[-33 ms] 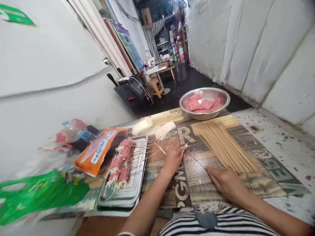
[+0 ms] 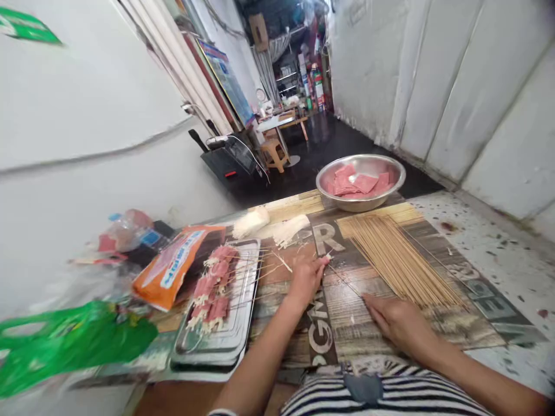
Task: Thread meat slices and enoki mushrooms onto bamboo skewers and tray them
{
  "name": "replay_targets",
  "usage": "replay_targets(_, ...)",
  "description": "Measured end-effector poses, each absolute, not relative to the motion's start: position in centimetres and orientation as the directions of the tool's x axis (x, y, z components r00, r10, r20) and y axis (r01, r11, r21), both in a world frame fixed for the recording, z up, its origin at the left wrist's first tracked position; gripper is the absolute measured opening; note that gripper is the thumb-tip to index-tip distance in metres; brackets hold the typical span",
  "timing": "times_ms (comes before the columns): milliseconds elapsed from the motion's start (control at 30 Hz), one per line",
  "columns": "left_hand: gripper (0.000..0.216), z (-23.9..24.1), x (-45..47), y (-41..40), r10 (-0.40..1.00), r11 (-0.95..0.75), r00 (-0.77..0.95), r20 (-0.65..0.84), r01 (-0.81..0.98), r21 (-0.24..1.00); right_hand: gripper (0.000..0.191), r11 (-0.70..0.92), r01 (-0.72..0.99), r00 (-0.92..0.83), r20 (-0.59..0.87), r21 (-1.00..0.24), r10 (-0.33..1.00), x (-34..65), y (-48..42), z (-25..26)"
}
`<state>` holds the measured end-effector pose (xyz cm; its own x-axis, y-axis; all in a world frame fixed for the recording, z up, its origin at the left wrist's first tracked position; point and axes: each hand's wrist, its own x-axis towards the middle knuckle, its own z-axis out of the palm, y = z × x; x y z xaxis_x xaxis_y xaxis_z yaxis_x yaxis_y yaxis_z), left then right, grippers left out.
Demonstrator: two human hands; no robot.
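Note:
My left hand [image 2: 307,277] pinches a small meat roll [image 2: 324,261] with pale enoki tips showing; most of the roll is hidden by my fingers. One end of a thin bamboo skewer [image 2: 346,279] meets the roll, and my right hand [image 2: 396,318] grips its other end. Whether the point has gone into the roll, I cannot tell. Left of my hands, several skewered meat-and-enoki rolls [image 2: 219,277] lie on a metal tray [image 2: 236,341]. Two bundles of enoki mushrooms [image 2: 291,231] rest beyond my left hand. A fan of bamboo skewers [image 2: 403,260] lies beyond my right hand.
A steel bowl [image 2: 361,202] with pink meat slices [image 2: 365,184] stands at the table's far edge. Left of the tray lie an orange packet [image 2: 162,294] and a green plastic bag [image 2: 82,341]. The wood-patterned mat [image 2: 355,329] covers part of a speckled tabletop [image 2: 489,231].

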<state>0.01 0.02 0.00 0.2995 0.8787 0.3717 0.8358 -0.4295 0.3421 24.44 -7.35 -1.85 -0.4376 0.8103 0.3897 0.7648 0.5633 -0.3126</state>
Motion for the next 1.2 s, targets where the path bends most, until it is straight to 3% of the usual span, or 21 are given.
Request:
replay_targets(200, 0.023, 0.3, 0.1, 0.1, 0.875, -0.439, 0.323, 0.361, 0.844, 0.308, 0.033, 0.539, 0.789, -0.468, 0.279, -0.295, 0.838, 24.4, -7.2, -1.6)
replay_targets(667, 0.021, 0.7, 0.1, 0.0, 0.881, -0.437, 0.331, 0.338, 0.844, 0.312, 0.033, 0.537, 0.79, -0.487, 0.23, -0.296, 0.843, 23.7, -6.4, -1.0)
replay_targets(1067, 0.023, 1.0, 0.4, -0.3, 0.898, -0.408, 0.316, 0.305, 0.859, 0.311, 0.027, 0.545, 0.832, -0.548, 0.002, -0.109, 0.837, 20.0, -2.9, 2.0)
replay_targets(1200, 0.02, 1.0, 0.3, -0.5, 0.91, -0.379, 0.288, 0.297, 0.868, 0.322, 0.027, 0.525, 0.842, -0.525, 0.037, -0.123, 0.85, 19.5, -2.4, 1.2)
